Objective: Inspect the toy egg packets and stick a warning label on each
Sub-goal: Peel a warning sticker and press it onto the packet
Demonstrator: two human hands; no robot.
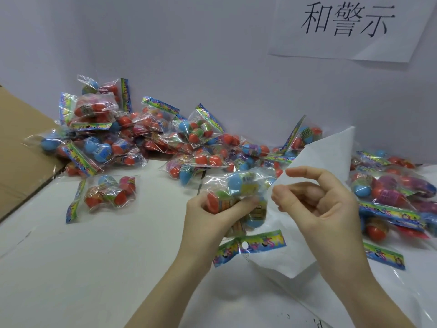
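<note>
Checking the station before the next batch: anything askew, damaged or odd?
Mostly normal. The wall sign has its lower right corner peeling and folded. One toy egg packet lies apart from the heap. No torn packets or loose eggs visible. Left hand grips a packet.

Person, head-camera view: two bare forearms are seen, ending in the left hand [208,216] and right hand [324,204]. No sleeves, gloves, rings or watch are worn. Fingernails are kept short and unpainted.
</note>
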